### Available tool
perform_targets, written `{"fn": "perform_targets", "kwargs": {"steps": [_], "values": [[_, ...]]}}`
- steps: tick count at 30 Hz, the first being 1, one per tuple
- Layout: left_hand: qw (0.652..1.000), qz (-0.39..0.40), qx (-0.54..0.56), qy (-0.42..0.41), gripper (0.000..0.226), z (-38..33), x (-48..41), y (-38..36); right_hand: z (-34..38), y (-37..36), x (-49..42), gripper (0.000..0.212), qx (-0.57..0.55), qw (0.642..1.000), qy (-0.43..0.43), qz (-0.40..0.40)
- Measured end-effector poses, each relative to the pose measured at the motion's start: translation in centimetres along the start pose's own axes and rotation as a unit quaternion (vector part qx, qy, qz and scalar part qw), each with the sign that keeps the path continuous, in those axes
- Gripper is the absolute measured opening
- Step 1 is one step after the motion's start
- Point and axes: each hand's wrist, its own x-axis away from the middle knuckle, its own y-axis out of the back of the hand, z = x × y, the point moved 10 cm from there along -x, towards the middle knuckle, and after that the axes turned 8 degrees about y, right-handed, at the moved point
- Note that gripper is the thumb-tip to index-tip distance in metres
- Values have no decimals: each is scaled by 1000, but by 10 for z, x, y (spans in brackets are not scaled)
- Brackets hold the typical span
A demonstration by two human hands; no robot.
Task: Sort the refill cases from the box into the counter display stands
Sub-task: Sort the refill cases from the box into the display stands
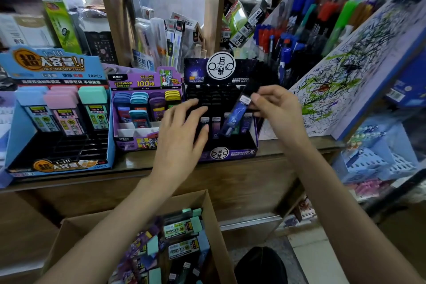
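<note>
A wooden bench [133,163] runs across the shop and carries three display stands side by side. Below its front edge, nearer the person, is an open cardboard box [214,226] holding loose refill cases [182,228] with green, blue and purple parts. On the bench, the blue stand [13,140] sits at the left, with three columns of cases capped blue, pink and green in its upper rows; its lower slots are dark. The dark stand [230,152] sits at the right, its rear rows filled with black-capped cases. The purple stand [138,83] sits between the two, just beside each, and is partly filled at the back. The person's left hand [184,131] is spread wide with straight fingers, resting on the black caps in the left part of the dark stand and holding nothing. The right hand [276,108] pinches one dark blue case [237,110] near its upper end between thumb and fingertips. This case is tilted, top toward the right, with its lower end among the front row of the dark stand.
</note>
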Motion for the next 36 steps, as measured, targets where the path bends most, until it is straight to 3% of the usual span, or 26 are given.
{"fn": "perform_targets", "kwargs": {"steps": [4,10,23,27,29,32,36], "values": [[994,46,-78,-58,47,-11,-18,-22,-11,2,-16,7,112,993,39,14],[983,107,-129,-76,59,-6,-21,-52,-31,-23,-4,11,124,989,62,57],[983,115,-118,-80,65,-1,-21,-48,-48,-35,-8,17,239,968,29,62],[989,87,-85,-89,50,1,-4,-16,-37,-33,-2,17,311,947,34,69],[992,86,-52,-76,37,11,22,-2,-24,-32,12,18,353,930,75,74],[989,135,-45,-31,31,43,77,0,-13,-39,49,18,330,930,117,106],[969,236,-42,66,23,106,155,-18,-48,-73,119,14,298,922,79,235]]}}
